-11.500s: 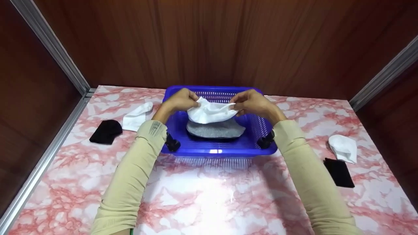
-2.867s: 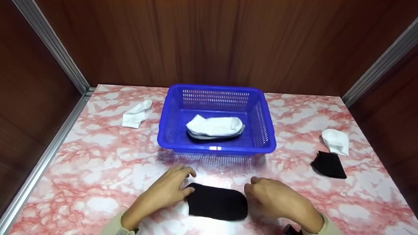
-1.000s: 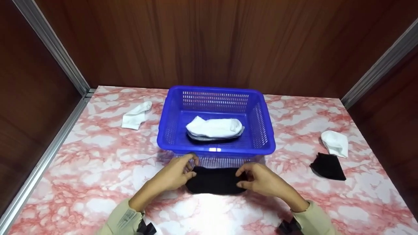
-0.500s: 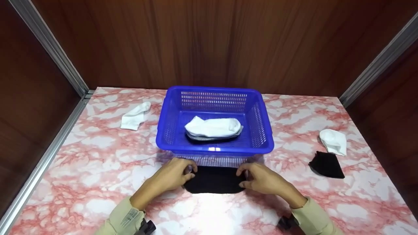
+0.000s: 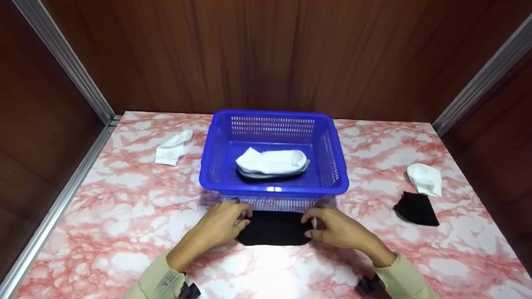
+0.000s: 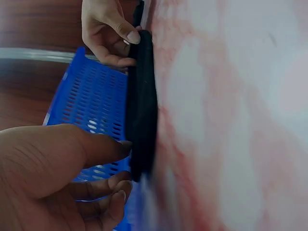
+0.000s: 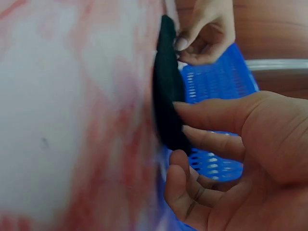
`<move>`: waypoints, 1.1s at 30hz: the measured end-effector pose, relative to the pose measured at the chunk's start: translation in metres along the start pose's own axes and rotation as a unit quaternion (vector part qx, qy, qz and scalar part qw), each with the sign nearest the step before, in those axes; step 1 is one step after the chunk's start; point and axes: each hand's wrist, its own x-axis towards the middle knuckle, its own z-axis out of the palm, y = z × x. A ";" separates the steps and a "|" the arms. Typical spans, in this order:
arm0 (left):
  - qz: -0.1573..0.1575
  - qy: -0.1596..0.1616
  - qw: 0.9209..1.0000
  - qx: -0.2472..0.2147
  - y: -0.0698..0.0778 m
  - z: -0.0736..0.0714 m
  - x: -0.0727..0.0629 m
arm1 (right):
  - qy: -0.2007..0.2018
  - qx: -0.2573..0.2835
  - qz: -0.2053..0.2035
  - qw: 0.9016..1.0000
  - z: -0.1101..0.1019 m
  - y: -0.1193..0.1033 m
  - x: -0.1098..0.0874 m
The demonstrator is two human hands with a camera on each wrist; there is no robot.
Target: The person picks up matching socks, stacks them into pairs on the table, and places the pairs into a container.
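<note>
A flat black sock [image 5: 275, 228] lies crosswise on the table just in front of the blue basket. My left hand [image 5: 220, 222] pinches its left end between thumb and fingers, and my right hand [image 5: 338, 226] pinches the right end. In the left wrist view, the left thumb [image 6: 108, 148] presses on the edge of the sock [image 6: 143, 103]. The right wrist view shows the right thumb and index finger at the fabric [image 7: 168, 86], the other fingers loosely bent beside it. Both ends are partly hidden by the fingers.
In the blue basket [image 5: 274, 190] a white sock [image 5: 272, 162] lies over grey and dark ones. Another white sock [image 5: 172, 147] is at the left. On the right a white sock [image 5: 426, 178] and a black one [image 5: 417, 209] lie together. Wood panels [image 5: 266, 54] stand behind.
The white sock held earlier now lies in the basket. The black sock at the left is gone from there, and one has moved up toward the basket. Over the last second the hands barely shift.
</note>
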 end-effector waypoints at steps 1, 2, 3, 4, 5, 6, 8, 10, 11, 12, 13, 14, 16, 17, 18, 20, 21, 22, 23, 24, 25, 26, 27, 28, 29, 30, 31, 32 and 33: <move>0.004 0.005 1.000 0.005 0.003 -0.002 -0.001 | 0.005 0.000 -0.007 1.000 -0.002 0.000 -0.002; 0.010 0.011 1.000 0.007 0.007 -0.005 -0.001 | 0.010 0.001 -0.014 1.000 -0.005 -0.001 -0.005; 0.015 0.016 1.000 0.005 0.011 -0.009 -0.001 | 0.014 0.008 -0.018 1.000 -0.009 -0.001 -0.008; 0.023 0.022 1.000 0.000 0.015 -0.013 -0.001 | 0.017 0.012 -0.022 1.000 -0.013 -0.001 -0.011; 0.031 0.027 0.999 -0.006 0.019 -0.018 0.000 | 0.020 0.016 -0.025 0.999 -0.017 -0.001 -0.015; 0.040 0.033 0.999 -0.013 0.023 -0.024 0.000 | 0.023 0.017 -0.026 0.999 -0.022 0.000 -0.018; 0.058 0.049 0.997 -0.021 0.030 -0.036 0.002 | 0.032 0.021 -0.029 0.999 -0.033 0.003 -0.027; 0.073 0.070 0.995 -0.021 0.036 -0.048 0.005 | 0.050 0.010 -0.032 0.998 -0.045 0.008 -0.036; 0.080 0.082 0.993 -0.016 0.037 -0.054 0.006 | 0.061 0.001 -0.032 0.998 -0.051 0.010 -0.041; 0.085 0.097 0.992 -0.011 0.038 -0.060 0.009 | 0.073 -0.007 -0.030 0.997 -0.057 0.013 -0.045; 0.088 0.111 0.990 -0.005 0.037 -0.065 0.012 | 0.087 -0.017 -0.026 0.996 -0.062 0.017 -0.049; 0.089 0.127 0.988 0.000 0.036 -0.070 0.016 | 0.102 -0.027 -0.020 0.994 -0.068 0.021 -0.053; 0.082 0.155 0.984 0.001 0.030 -0.080 0.026 | 0.127 -0.045 0.000 0.991 -0.079 0.028 -0.061; 0.073 0.165 0.984 -0.002 0.027 -0.085 0.032 | 0.141 -0.052 0.010 0.989 -0.084 0.033 -0.064; 0.061 0.174 0.983 -0.005 0.022 -0.090 0.038 | 0.151 -0.056 0.024 0.987 -0.088 0.037 -0.067; 0.033 0.187 0.982 -0.013 0.013 -0.100 0.050 | 0.174 -0.060 0.049 0.982 -0.097 0.047 -0.073; 0.019 0.191 0.981 -0.020 0.008 -0.104 0.056 | 0.180 -0.062 0.064 0.980 -0.101 0.052 -0.076; 0.006 0.193 0.981 -0.025 0.002 -0.108 0.062 | 0.189 -0.065 0.072 0.977 -0.104 0.058 -0.078; -0.004 0.197 0.980 -0.029 -0.004 -0.111 0.067 | 0.197 -0.069 0.081 0.975 -0.107 0.063 -0.081; -0.012 0.201 0.979 -0.032 -0.010 -0.114 0.073 | 0.202 -0.071 0.093 0.972 -0.109 0.068 -0.083; -0.023 0.201 0.979 -0.036 -0.016 -0.116 0.078 | 0.208 -0.080 0.099 0.970 -0.112 0.074 -0.085; -0.030 0.202 0.978 -0.039 -0.023 -0.117 0.083 | 0.211 -0.087 0.107 0.968 -0.114 0.080 -0.087; -0.038 0.201 0.978 -0.040 -0.028 -0.118 0.087 | 0.212 -0.098 0.116 0.965 -0.116 0.085 -0.089; -0.045 0.199 0.978 -0.040 -0.034 -0.117 0.091 | 0.214 -0.107 0.123 0.963 -0.117 0.090 -0.090; -0.052 0.197 0.978 -0.039 -0.039 -0.116 0.095 | 0.210 -0.114 0.135 0.962 -0.119 0.094 -0.091; -0.061 0.193 0.978 -0.040 -0.044 -0.115 0.098 | 0.203 -0.120 0.147 0.961 -0.120 0.098 -0.092; -0.070 0.189 0.979 -0.041 -0.049 -0.113 0.100 | 0.197 -0.126 0.156 0.960 -0.121 0.102 -0.092; -0.079 0.186 0.978 -0.042 -0.053 -0.111 0.102 | 0.191 -0.127 0.166 0.959 -0.122 0.105 -0.092; -0.088 0.181 0.979 -0.042 -0.057 -0.109 0.103 | 0.186 -0.128 0.174 0.958 -0.122 0.108 -0.092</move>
